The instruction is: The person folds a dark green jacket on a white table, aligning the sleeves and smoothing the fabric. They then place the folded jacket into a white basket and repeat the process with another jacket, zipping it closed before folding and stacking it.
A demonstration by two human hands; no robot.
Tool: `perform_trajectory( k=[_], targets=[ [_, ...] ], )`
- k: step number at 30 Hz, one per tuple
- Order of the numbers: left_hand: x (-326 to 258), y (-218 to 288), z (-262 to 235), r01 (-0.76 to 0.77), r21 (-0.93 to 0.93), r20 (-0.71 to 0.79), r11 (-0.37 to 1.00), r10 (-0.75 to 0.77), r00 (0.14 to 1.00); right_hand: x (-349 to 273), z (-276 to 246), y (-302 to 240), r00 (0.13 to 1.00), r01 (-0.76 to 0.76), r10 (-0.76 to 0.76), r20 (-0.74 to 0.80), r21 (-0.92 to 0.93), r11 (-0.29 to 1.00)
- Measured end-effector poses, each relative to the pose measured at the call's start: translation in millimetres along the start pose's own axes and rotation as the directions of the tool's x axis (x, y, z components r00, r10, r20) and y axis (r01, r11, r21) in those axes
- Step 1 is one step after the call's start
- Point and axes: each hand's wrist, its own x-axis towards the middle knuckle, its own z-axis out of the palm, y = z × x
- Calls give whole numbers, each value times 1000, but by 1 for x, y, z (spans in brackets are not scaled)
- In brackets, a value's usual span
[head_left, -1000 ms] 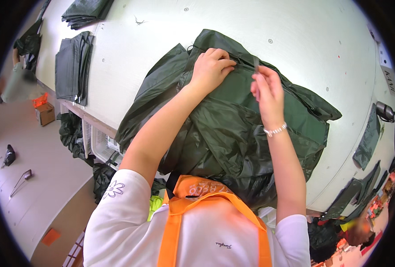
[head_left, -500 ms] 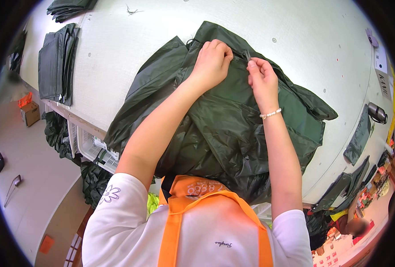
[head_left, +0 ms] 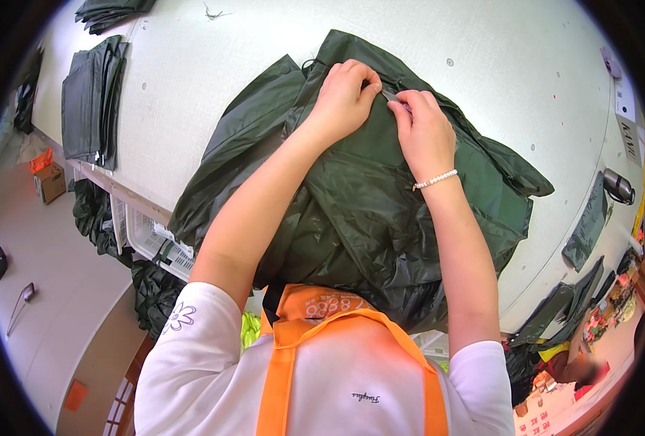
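- Up near the far edge of the heap, the left hand (head_left: 345, 98) is curled, its fingertips pinched together on a fold of the dark green garment (head_left: 366, 196).
- Just beside it, the right hand (head_left: 424, 131) is also bent into a pinch, thumb and forefinger closed on the same strip of cloth; the two hands nearly touch at the fingertips.
- Between the two pinches a small pale piece (head_left: 389, 95) shows, perhaps a zip pull or tag; too small to tell which.
- On the right wrist sits a bracelet of white beads (head_left: 436, 179).
- Both forearms come up from the lower edge and lie over the garment's crumpled middle.
- That garment, thin and shiny, is spread in loose folds on the white table (head_left: 213, 65), one side hanging over the near table edge toward the person.
- Further left on the table lies a flat stack of folded dark pieces (head_left: 90, 98), well apart from the hands; another dark pile (head_left: 111, 9) lies at the top-left corner.
- At the right rim of the table lies a dark cylindrical object (head_left: 617, 186), with a flat dark green piece (head_left: 585, 232) near it.
- Below the table's near edge a white slatted crate (head_left: 148, 240) holds more dark cloth.
- On the floor at the left stands a small cardboard box (head_left: 48, 178).
- Nearest the camera, the person wears a white shirt with orange straps (head_left: 286, 370).
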Motion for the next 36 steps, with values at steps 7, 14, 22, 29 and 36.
perform_trajectory(
  k=[7,14,22,29,36],
  targets=[
    [6,2,-11,229,-198,-35,953,-240,970,-1,6,6,998,-61,61,1,83,995],
    [13,-4,-30,1,137,111,991,-16,994,1,12,13,993,-120,118,24,189,975],
    [22,-12,-33,-353,309,287,883,268,920,0,13,14,995,-100,97,25,161,982],
    [26,-20,-33,-291,204,274,935,230,934,5,11,-2,996,-49,46,73,50,998],
    [27,-18,-33,-255,171,244,952,209,947,21,9,-10,985,-71,69,160,10,997]
  ],
)
